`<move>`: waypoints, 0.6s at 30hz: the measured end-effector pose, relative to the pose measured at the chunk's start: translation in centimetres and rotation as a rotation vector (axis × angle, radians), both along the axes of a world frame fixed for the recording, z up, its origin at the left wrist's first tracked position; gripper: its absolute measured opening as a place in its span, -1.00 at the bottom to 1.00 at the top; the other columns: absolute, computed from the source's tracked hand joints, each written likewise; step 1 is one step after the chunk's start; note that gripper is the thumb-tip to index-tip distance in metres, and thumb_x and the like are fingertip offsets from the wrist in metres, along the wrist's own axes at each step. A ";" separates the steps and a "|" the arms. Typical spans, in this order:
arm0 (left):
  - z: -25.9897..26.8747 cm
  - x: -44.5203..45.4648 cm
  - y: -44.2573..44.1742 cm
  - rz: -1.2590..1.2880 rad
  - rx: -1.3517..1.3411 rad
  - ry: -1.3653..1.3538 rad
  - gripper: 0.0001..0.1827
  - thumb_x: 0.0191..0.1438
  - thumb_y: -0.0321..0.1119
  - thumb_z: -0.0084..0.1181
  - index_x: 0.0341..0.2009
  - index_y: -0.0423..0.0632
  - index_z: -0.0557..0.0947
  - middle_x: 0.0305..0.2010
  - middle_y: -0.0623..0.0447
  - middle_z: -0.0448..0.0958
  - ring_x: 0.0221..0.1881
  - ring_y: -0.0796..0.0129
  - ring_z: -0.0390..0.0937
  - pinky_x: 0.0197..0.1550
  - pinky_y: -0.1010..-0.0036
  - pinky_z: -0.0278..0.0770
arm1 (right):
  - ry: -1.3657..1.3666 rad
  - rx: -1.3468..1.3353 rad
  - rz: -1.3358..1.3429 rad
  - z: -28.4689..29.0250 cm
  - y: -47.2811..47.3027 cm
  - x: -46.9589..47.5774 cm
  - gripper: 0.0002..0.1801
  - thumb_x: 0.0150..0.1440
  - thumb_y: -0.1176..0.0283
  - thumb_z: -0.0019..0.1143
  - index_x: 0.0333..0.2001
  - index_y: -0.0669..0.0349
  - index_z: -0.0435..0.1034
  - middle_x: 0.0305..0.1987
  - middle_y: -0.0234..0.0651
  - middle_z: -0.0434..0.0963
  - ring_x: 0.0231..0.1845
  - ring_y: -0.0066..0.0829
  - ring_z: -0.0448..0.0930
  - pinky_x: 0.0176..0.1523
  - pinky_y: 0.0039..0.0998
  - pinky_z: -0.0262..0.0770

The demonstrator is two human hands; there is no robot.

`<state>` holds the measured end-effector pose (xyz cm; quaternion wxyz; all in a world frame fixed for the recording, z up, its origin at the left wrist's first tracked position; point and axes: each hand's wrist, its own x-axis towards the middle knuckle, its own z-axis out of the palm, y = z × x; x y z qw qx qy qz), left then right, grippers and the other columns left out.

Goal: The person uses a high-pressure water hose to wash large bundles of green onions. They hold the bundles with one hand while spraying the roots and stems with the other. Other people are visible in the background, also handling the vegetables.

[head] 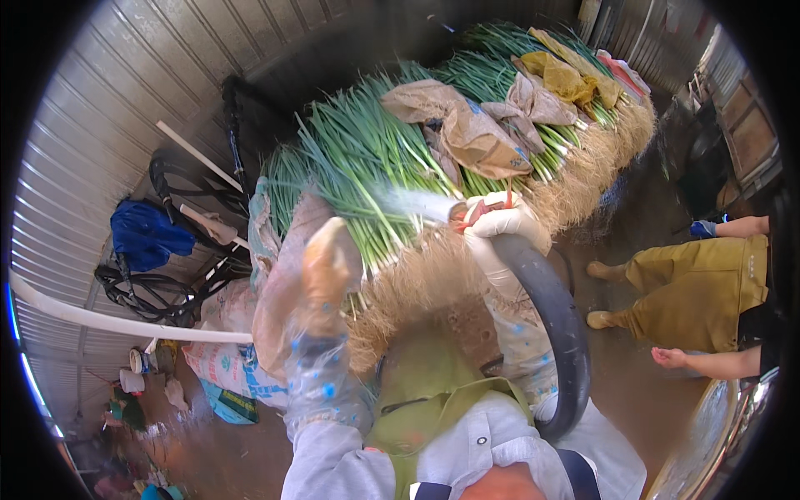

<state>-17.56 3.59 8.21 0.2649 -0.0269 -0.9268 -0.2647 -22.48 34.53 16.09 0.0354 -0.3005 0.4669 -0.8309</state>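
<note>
My right hand (507, 226), in a cream rubber glove, is wrapped around the end of a thick black hose (565, 325). Reddish material is tied about the nozzle, and a white jet of water (409, 205) sprays from it towards the left. The jet passes over green onions (369, 169), piled with leaves away from me and pale roots (412, 272) towards me. My left hand (325, 262), in an orange and cream glove, is raised and blurred before a pinkish woven sack (281, 294) at the pile's left end; its grip is unclear.
Brown sacking (475, 134) lies over part of the pile. At right stands another person in ochre waders (700, 294), a bare hand (669, 358) extended. A white pipe (137, 322), black hoses (156, 294) and a blue cloth (150, 234) occupy the left. The brown floor (237, 450) looks wet.
</note>
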 end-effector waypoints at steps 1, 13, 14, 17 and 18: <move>-0.8 -3.7 1.5 -0.157 0.033 0.081 -0.49 0.01 -0.76 -0.08 0.09 -0.17 0.51 0.13 -0.22 0.49 0.19 0.04 0.44 0.25 0.29 0.44 | 0.165 0.100 -0.246 0.1 -0.8 0.2 -0.69 -0.16 0.86 0.15 -0.39 0.21 0.44 -0.38 -0.22 0.50 -0.32 -0.40 0.54 -0.15 -0.37 0.49; -7.6 -13.5 4.4 -0.660 -0.722 -0.709 -0.62 0.01 -0.41 0.11 -0.02 -0.09 0.52 -0.12 -0.05 0.52 0.02 0.15 0.48 0.14 0.29 0.44 | 0.347 0.101 -0.590 -1.1 -6.7 1.6 -0.70 -0.16 0.74 0.29 -0.38 0.16 0.40 -0.43 -0.26 0.48 -0.40 -0.39 0.52 -0.21 -0.28 0.54; -8.3 -12.3 3.0 -0.719 -0.728 -0.561 -0.60 0.02 -0.40 0.08 0.02 -0.08 0.50 -0.07 -0.04 0.52 0.01 0.12 0.49 0.08 0.33 0.49 | 0.382 0.050 -0.585 -1.2 -7.8 1.7 -0.68 -0.19 0.74 0.32 -0.39 0.16 0.40 -0.44 -0.26 0.49 -0.41 -0.38 0.53 -0.20 -0.28 0.54; -11.2 -9.9 -0.8 -0.783 -0.645 -0.245 -0.56 0.02 -0.40 0.05 0.07 -0.07 0.49 0.03 -0.03 0.50 -0.01 0.09 0.51 0.01 0.35 0.54 | 0.542 0.195 -0.731 2.0 -12.4 0.7 -0.66 -0.24 0.72 0.34 -0.39 0.12 0.41 -0.43 -0.24 0.51 -0.43 -0.36 0.53 -0.13 -0.25 0.54; -12.6 -9.4 -2.1 -0.754 -0.543 -0.224 -0.55 0.02 -0.40 0.04 0.07 -0.06 0.48 0.06 -0.03 0.50 -0.01 0.09 0.51 0.01 0.34 0.54 | 0.609 0.081 -0.734 4.3 -14.4 0.7 -0.66 -0.24 0.71 0.34 -0.39 0.11 0.41 -0.42 -0.25 0.51 -0.42 -0.35 0.54 -0.11 -0.25 0.55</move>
